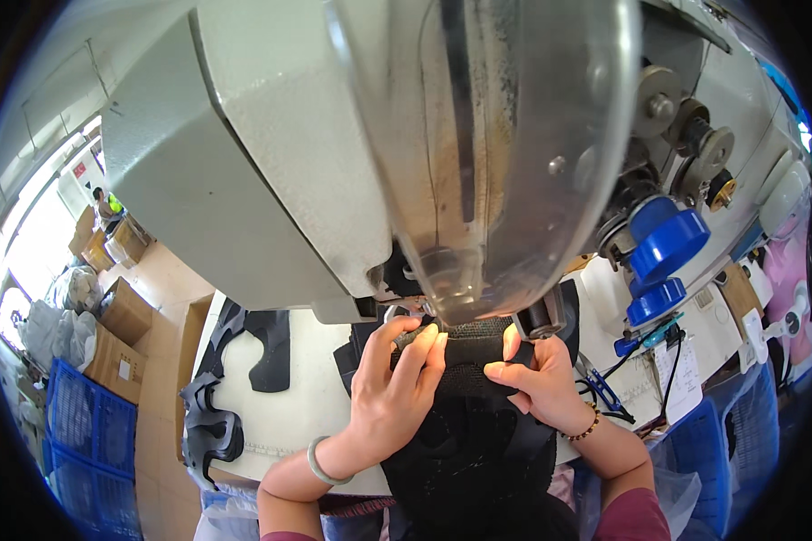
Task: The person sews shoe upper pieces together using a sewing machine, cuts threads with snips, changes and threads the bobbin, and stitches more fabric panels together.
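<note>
Under the head of a large grey-green sewing machine [271, 153], a black textured strap [475, 350] lies across a black fabric piece [478, 442]. My left hand [392, 383] is closed at the strap's left end, with bent fingertips pressing it close to the needle area. At the right end my right hand [546, 379] pinches the strap between thumb and fingers. The fabric piece hangs over the near table edge toward me. A clear plastic guard [532, 180] fills the upper middle and covers the needle from sight.
Black cut pieces [269, 352] lie on the white table [320, 361] at left. Blue-handled snips [604, 392] and a written sheet [678, 379] are at right. Blue knobs [668, 243] jut from the machine. Blue crates [90, 451], boxes [117, 361] and a distant person [105, 209] are left.
</note>
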### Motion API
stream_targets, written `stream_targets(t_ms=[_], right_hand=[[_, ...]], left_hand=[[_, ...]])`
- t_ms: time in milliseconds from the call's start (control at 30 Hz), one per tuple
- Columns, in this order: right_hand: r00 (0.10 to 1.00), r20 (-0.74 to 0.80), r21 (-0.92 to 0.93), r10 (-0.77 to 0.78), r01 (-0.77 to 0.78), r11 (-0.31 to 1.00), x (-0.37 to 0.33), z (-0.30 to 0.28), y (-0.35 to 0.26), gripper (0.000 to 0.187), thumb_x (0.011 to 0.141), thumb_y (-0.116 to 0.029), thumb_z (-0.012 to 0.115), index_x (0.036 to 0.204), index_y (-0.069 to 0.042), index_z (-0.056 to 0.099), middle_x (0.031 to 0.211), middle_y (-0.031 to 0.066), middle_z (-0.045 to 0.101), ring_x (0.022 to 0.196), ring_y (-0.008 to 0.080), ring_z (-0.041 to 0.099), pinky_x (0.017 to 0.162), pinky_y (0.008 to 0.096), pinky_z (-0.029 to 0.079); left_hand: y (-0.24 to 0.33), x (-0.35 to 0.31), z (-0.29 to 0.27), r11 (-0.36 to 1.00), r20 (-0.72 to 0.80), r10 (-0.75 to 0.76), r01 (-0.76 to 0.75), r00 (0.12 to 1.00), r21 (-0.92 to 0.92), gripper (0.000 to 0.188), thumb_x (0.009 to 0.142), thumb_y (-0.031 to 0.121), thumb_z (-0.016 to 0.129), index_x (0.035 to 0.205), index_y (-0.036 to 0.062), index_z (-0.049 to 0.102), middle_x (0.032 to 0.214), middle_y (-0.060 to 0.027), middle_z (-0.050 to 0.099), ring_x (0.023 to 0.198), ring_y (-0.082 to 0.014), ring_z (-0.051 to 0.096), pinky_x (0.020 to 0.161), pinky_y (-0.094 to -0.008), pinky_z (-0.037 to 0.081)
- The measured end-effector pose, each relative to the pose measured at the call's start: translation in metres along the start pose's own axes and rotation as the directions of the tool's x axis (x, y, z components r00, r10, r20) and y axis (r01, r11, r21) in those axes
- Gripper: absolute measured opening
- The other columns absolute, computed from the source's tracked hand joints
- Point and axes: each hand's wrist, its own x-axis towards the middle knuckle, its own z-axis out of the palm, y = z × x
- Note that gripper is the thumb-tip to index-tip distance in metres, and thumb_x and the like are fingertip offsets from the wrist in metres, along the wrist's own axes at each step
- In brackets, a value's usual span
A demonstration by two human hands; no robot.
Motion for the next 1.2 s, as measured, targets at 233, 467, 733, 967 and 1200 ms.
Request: stream_targets(t_ms=[233,467,733,967,1200], right_hand=[[1.0,0.009,0.036,-0.024,0.024,0.999,0.01,-0.005,-0.003,0.023,0.081,-0.005,0.066,0.084,-0.009,0.044,0.077,-0.0016,0.044,0.045,0.0014,0.042,0.031,0.0148,0.032],[1.0,0.028,-0.067,0.006,-0.004,0.998,0.007,0.0,-0.012,0.023,0.082,-0.009,0.066,0.082,-0.01,0.043,0.073,-0.0027,0.044,0.045,0.0002,0.041,0.032,0.0147,0.031],[0.996,-0.088,0.096,-0.029,0.037,0.995,0.01,-0.006,0.003,0.015,0.078,0.002,0.065,0.08,-0.004,0.051,0.073,0.0031,0.06,0.055,0.0062,0.056,0.046,0.0183,0.042],[0.99,-0.132,0.138,0.05,-0.032,0.99,0.015,-0.014,0.008,0.026,0.079,0.007,0.06,0.105,0.004,0.057,0.098,0.0117,0.064,0.089,0.0161,0.063,0.082,0.029,0.051],[0.988,-0.155,0.065,0.004,0.006,0.998,0.007,0.012,0.003,0.013,0.081,0.002,0.061,0.092,-0.004,0.056,0.078,-0.0007,0.058,0.061,0.0028,0.051,0.049,0.0161,0.038]], left_hand=[[-0.003,0.0,0.004,0.998,0.011,0.038,-0.039,0.999,0.039,0.025,0.073,0.003,0.071,0.096,0.0018,0.06,0.098,-0.0133,0.047,0.063,-0.0216,0.051,0.048,-0.0295,0.042],[-0.005,-0.005,0.002,0.999,0.018,0.012,-0.013,1.0,0.048,0.024,0.073,0.004,0.071,0.095,0.0023,0.06,0.095,-0.0127,0.048,0.06,-0.0201,0.049,0.045,-0.0293,0.041],[-0.005,0.0,0.007,0.994,-0.03,0.085,-0.083,0.996,0.067,0.025,0.072,0.004,0.072,0.094,0.0017,0.06,0.095,-0.0136,0.05,0.06,-0.0213,0.051,0.047,-0.029,0.043],[-0.006,0.003,0.009,0.999,-0.056,0.029,-0.027,0.998,0.046,0.02,0.073,0.002,0.07,0.089,0.0022,0.057,0.098,-0.0124,0.053,0.059,-0.0197,0.054,0.047,-0.0301,0.045],[-0.012,0.009,-0.005,0.971,-0.049,0.067,-0.053,0.997,0.234,0.021,0.069,0.0,0.069,0.087,0.004,0.058,0.095,-0.0097,0.056,0.076,-0.0234,0.054,0.069,-0.0401,0.044]])
